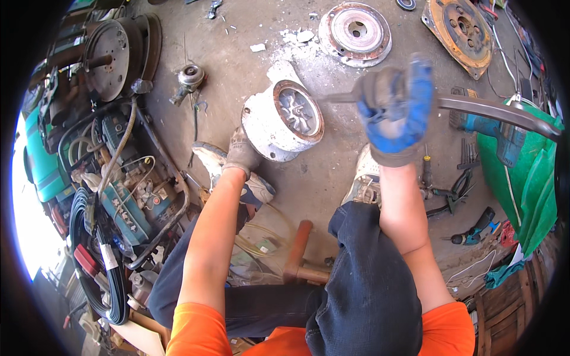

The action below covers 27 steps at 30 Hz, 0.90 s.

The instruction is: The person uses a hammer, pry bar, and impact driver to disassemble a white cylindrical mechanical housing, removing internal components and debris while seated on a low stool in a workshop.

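Observation:
A white, flaking cast-metal housing [266,127] lies on the floor between my shoes, a finned wheel [295,111] showing inside its rusty rim. My left hand [242,153], in a grey glove, grips the housing's lower left side, fingers largely hidden. My right hand [392,110], in a blue and grey glove and slightly blurred, is closed around a long dark steel bar [493,113] held across the space right of the housing. The bar's left end points toward the housing; I cannot tell if they touch.
A round white flange [355,32] with debris and a rusty plate [457,35] lie beyond. Machinery with hoses [127,172] crowds the left, beside a small metal part [189,80]. A green sheet [516,190], a power tool [504,142], a drill [472,234] and hand tools are right.

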{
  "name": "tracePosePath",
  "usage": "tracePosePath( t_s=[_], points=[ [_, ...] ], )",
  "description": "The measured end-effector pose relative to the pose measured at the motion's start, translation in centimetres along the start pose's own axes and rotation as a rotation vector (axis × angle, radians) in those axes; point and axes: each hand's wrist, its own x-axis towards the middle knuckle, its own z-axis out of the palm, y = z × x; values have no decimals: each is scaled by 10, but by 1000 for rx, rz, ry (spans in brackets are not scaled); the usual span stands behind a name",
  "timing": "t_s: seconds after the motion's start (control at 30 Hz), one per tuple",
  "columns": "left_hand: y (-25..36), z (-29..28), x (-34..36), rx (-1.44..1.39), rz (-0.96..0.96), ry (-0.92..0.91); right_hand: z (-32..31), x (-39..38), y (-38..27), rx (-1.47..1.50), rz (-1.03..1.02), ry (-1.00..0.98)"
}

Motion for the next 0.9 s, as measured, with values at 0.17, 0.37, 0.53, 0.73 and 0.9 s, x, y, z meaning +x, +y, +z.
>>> tracePosePath(
  t_s=[0.17, 0.37, 0.53, 0.73, 0.9],
  points=[
    [3, -1, 5, -83, -35, -83, 1, -16, 33, -118, 48, 0],
    [22, 11, -5, -234, -322, 93, -20, -23, 41, 120, 228, 265],
    [10, 32, -20, -195, -288, 174, -35, -24, 17, -47, 217, 314],
    [26, 0, -2, -143, -86, 113, -46, -21, -1, 34, 226, 389],
    [62, -20, -6, -296, -98, 10, -51, -15, -14, 157, 220, 374]
  ],
)
